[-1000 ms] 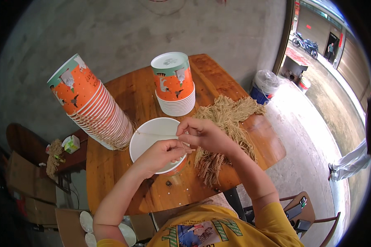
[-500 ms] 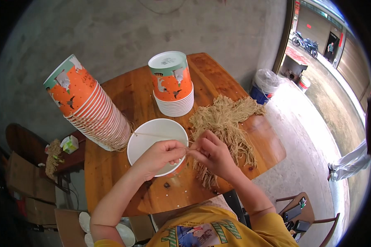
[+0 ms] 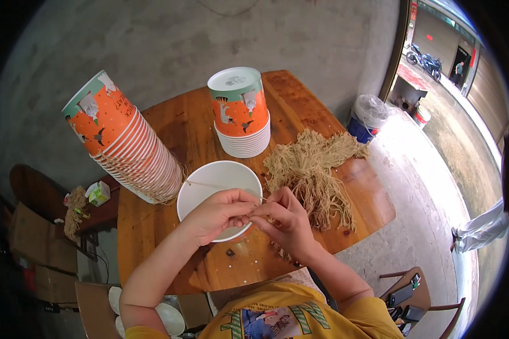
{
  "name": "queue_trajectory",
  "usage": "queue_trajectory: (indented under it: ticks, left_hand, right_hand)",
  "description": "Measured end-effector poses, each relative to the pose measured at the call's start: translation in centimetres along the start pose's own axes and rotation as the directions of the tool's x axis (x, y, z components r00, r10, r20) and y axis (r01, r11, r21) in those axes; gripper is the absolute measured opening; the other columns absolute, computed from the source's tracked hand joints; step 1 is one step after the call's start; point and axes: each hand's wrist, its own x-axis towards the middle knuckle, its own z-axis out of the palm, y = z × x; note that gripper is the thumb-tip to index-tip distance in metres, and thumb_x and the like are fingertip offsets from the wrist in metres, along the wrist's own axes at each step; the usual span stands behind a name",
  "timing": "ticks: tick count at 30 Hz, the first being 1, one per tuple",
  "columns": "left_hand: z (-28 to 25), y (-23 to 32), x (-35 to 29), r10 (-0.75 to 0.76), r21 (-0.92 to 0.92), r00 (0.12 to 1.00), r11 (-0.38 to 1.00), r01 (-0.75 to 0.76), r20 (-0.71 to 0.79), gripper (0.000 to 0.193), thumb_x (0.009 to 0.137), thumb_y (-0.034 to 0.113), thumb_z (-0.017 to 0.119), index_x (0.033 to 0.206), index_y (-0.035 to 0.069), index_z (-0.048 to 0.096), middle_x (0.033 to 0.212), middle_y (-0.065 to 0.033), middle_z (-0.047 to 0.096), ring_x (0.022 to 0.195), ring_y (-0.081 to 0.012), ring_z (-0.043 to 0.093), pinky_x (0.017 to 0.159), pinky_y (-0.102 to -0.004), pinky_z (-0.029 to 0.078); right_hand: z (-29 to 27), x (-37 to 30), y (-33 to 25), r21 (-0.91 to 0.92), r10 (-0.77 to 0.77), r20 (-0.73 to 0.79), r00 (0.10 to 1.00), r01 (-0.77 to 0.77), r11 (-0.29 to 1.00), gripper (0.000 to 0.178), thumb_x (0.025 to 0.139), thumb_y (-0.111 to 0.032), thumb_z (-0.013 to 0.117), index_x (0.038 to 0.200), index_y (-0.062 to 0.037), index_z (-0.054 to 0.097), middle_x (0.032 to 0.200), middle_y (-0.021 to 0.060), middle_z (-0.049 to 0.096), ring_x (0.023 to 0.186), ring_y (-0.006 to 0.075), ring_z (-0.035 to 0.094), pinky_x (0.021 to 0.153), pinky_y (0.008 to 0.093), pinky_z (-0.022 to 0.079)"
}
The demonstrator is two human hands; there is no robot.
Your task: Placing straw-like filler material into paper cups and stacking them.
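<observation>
Above the near rim of a white-lined paper bucket [image 3: 195, 195], my two hands meet fingertip to fingertip. My left hand [image 3: 218, 214] is closed in a pinch on a thin tan string [image 3: 209, 185], which runs across the bucket's mouth. The right hand [image 3: 285, 221] has its fingers bent and pinched on the same string; the exact spot between the fingertips is too small to make out. Just right of the bucket lies a heap of tan string strands [image 3: 311, 175], partly behind my right hand. Left of the bucket leans a tall stack of orange buckets [image 3: 133, 150], with string around their rims.
A shorter stack of upside-down orange buckets [image 3: 240, 116] stands at the back of the wooden table [image 3: 291, 93]. A blue bin with a plastic bag [image 3: 367, 116] is beyond its right corner. A chair holding dark items [image 3: 404, 296] stands lower right. Cardboard boxes [image 3: 42, 240] are at left.
My right hand has shifted slightly left and down against the left fingertips, turning a little. The whole view has tilted slightly; bucket and stacks stay in place on the table.
</observation>
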Motion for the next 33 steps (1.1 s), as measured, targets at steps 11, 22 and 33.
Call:
queue_trajectory:
  ticks: [11,22,33]
  left_hand:
    - [-0.1,0.2,-0.2,-0.006,0.0,0.999,1.0,0.006,-0.048,0.017,0.095,0.009,0.059,0.111,0.004,0.058,0.096,-0.0018,0.06,0.079,-0.0083,0.058,0.069,-0.0213,0.048]
    - [0.8,0.1,-0.9,0.166,0.272,0.981,0.953,-0.134,-0.096,0.021,0.092,-0.001,0.056,0.113,0.002,0.055,0.094,-0.0026,0.057,0.08,-0.0089,0.057,0.076,-0.0235,0.049]
    - [2.0,-0.4,-1.4,0.528,0.689,0.848,0.601,-0.405,0.038,0.022,0.092,0.002,0.056,0.113,0.003,0.054,0.095,-0.0061,0.053,0.085,-0.0135,0.057,0.078,-0.0271,0.049]
  right_hand:
    - [-1.3,0.4,-0.4,-0.159,-0.055,0.077,0.996,0.066,0.985,0.022,0.076,-0.012,0.078,0.097,-0.0186,0.074,0.082,0.0034,0.053,0.076,0.0212,0.054,0.064,0.0337,0.048]
    - [-1.4,0.4,0.3,-0.003,0.005,0.075,0.997,-0.005,1.0,0.018,0.08,-0.005,0.073,0.097,-0.0079,0.067,0.084,0.0042,0.058,0.075,0.0205,0.055,0.067,0.0319,0.048]
    - [-0.7,0.7,-0.2,0.012,0.095,0.019,0.995,-0.096,0.995,0.01,0.081,-0.004,0.071,0.087,-0.0048,0.063,0.08,0.0038,0.056,0.065,0.0142,0.051,0.058,0.0275,0.042]
